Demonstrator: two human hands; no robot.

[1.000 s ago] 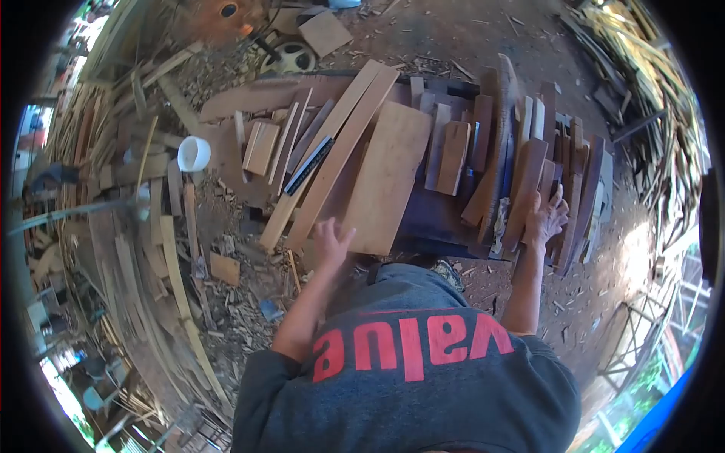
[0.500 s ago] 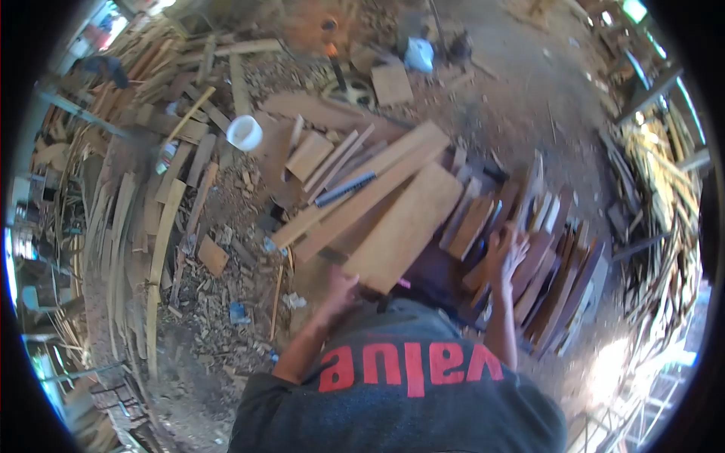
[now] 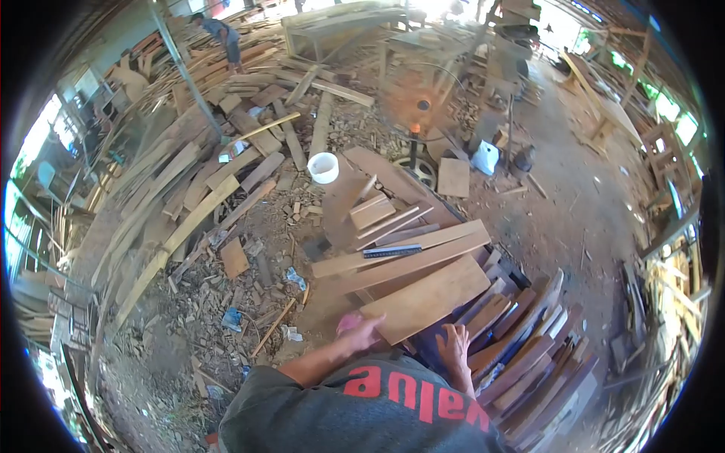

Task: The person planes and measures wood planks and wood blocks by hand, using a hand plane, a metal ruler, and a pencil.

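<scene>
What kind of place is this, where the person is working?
It looks like a woodworking shop, probably a rough one. Cut boards lie on the bench before the person, long planks are heaped at the left, and wood scraps cover much of the ground.

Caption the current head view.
Left hand at a wide board, right hand open beside it, white bucket beyond.

Hands [image 3: 361,332] by near end of wide board [image 3: 430,298]; dark strip [image 3: 393,251] on narrower plank [image 3: 445,237]
</scene>
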